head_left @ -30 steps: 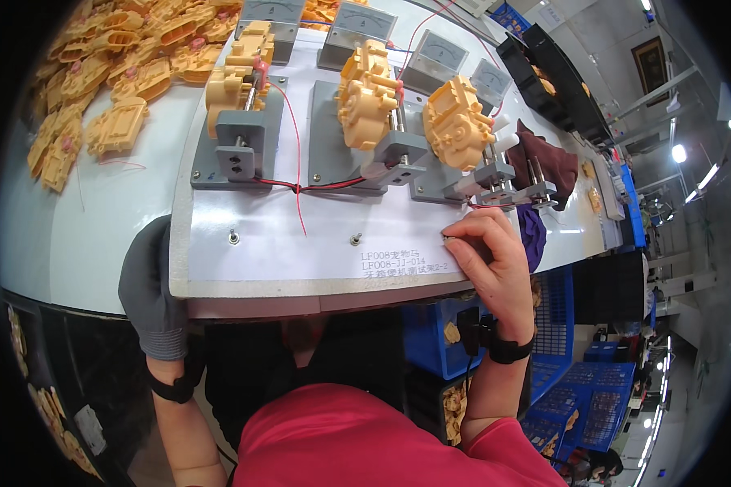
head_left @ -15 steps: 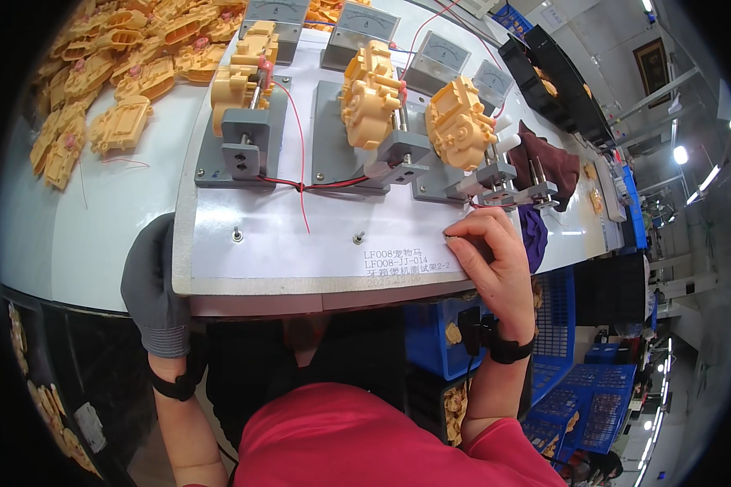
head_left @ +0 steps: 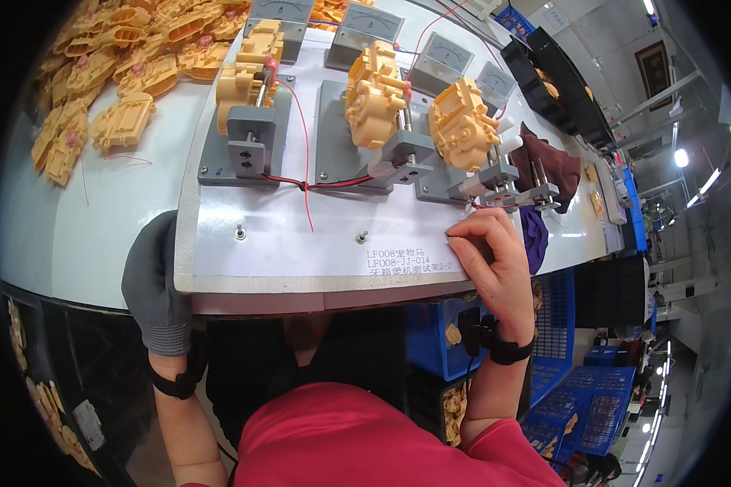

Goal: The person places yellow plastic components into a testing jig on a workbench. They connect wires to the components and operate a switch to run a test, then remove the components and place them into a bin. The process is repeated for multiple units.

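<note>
My bare right hand (head_left: 492, 247), fingers pinched closed over white paper-topped board (head_left: 300, 256), my grey-gloved left hand (head_left: 153, 272) at its left edge, fingers hidden, can't tell grip

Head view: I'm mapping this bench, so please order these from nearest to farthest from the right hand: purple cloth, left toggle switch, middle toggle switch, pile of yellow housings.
1. Purple cloth, just right of the right hand.
2. Middle toggle switch, to the hand's left.
3. Left toggle switch, farther left.
4. Pile of yellow housings, upper left.
</note>
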`<action>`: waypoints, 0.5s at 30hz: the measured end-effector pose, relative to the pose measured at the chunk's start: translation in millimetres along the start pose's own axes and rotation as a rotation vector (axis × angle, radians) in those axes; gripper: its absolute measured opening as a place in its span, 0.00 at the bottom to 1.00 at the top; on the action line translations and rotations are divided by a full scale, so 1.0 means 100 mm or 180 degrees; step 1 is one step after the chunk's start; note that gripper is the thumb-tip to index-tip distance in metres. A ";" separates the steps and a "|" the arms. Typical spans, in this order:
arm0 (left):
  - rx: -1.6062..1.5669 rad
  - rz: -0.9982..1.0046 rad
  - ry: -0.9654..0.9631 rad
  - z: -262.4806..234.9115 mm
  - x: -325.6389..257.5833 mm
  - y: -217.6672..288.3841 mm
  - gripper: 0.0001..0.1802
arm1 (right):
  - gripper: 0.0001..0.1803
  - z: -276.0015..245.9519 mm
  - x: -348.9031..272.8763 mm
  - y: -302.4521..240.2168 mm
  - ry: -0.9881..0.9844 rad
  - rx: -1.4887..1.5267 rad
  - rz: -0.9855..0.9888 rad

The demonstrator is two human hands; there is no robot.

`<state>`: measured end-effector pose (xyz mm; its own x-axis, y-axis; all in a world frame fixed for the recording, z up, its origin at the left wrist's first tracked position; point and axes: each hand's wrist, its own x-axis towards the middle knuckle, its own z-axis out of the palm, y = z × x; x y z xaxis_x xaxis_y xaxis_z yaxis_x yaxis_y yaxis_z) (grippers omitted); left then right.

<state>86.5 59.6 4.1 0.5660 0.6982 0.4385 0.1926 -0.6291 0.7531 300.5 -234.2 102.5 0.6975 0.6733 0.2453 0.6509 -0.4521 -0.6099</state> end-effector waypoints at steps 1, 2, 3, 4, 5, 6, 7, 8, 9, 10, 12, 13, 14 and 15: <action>0.0015 0.0005 0.0003 0.00 0.00 0.00 0.14 | 0.07 0.00 0.00 -0.01 -0.0004 -0.0002 0.0007; 0.0025 0.0003 0.0002 0.00 0.00 -0.01 0.14 | 0.07 0.00 0.00 -0.01 -0.0009 -0.0002 0.0012; 0.0036 0.0001 0.0001 0.00 0.00 -0.01 0.14 | 0.07 0.00 0.00 -0.01 -0.0007 -0.0008 0.0008; 0.0047 -0.0001 0.0000 0.00 0.00 -0.01 0.14 | 0.06 0.01 0.01 -0.01 -0.0006 -0.0014 0.0005; 0.0051 -0.0002 -0.0001 0.00 0.00 -0.01 0.14 | 0.06 0.01 0.00 -0.01 -0.0002 -0.0022 0.0004; 0.0056 -0.0003 -0.0002 0.00 0.00 -0.01 0.14 | 0.06 0.01 0.00 -0.01 -0.0001 -0.0026 0.0004; 0.0061 -0.0004 -0.0004 0.00 0.00 -0.01 0.14 | 0.06 0.00 0.00 -0.01 0.0001 -0.0029 0.0004; 0.0064 -0.0004 0.0002 0.00 0.00 -0.01 0.14 | 0.06 0.00 0.00 0.00 0.0003 -0.0032 0.0002; 0.0066 -0.0003 0.0008 0.00 0.00 -0.01 0.14 | 0.06 0.00 0.00 0.00 0.0003 -0.0022 0.0007; 0.0068 -0.0002 0.0014 0.01 0.00 -0.01 0.14 | 0.06 0.00 0.00 0.00 0.0004 -0.0012 0.0012; 0.0061 -0.0002 0.0023 0.00 0.00 -0.02 0.14 | 0.06 0.00 0.00 -0.01 -0.0007 -0.0001 0.0015; 0.0058 -0.0002 0.0028 0.00 0.00 -0.02 0.14 | 0.06 0.00 0.01 -0.02 -0.0011 -0.0001 0.0017; 0.0051 0.0002 0.0027 0.00 0.00 -0.02 0.14 | 0.06 0.00 0.01 -0.02 -0.0012 0.0000 0.0023; 0.0044 0.0006 0.0026 0.00 0.00 -0.02 0.14 | 0.06 0.00 0.00 -0.01 -0.0013 -0.0005 0.0021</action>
<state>86.0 60.3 2.7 0.5597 0.6997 0.4439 0.2027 -0.6350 0.7454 299.9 -233.2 103.1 0.7006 0.6727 0.2382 0.6468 -0.4575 -0.6102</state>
